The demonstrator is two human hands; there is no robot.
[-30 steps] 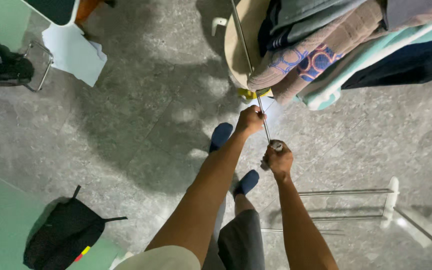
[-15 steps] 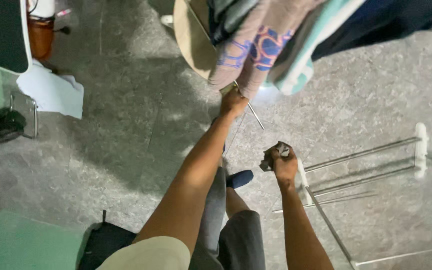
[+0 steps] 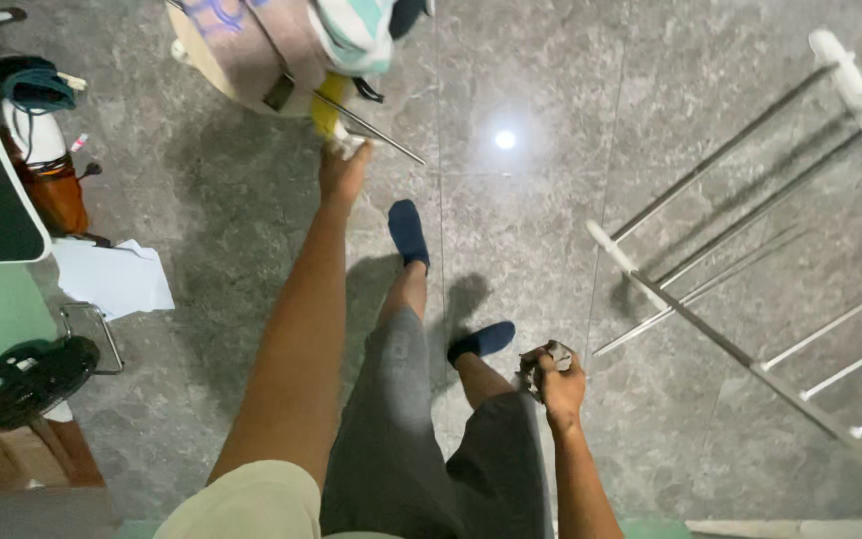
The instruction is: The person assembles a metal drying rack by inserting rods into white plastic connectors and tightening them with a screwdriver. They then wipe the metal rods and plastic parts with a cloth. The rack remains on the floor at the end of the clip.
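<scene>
Grey stone-look floor point(image 3: 511, 250) all round, ceiling light glaring off it. Metal drying rack point(image 3: 750, 289) lies folded out to my right, rails bare: nothing hung on it, so by my reckoning the hanging is not begun. The clothes bundle point(image 3: 301, 45), printed and teal-striped cloth, sits draped over a thin metal rod point(image 3: 371, 130) at the top, with a round tan shape behind it that I cannot identify. My left hand point(image 3: 343, 170) is stretched out at the near end of that rod, fingers closed at it; whether it grips the rod or a yellow bit there I cannot tell. My right hand point(image 3: 556, 374) hangs low by my knee, fist shut round a small dark crumpled object point(image 3: 541, 359), kind unclear. Clutter on my left side: black bag point(image 3: 37, 374), white paper point(image 3: 117, 279), brown container point(image 3: 52, 185). My 2 feet in blue socks point(image 3: 409, 230) stand between bundle and rack; a rack leg lies near my right foot.
</scene>
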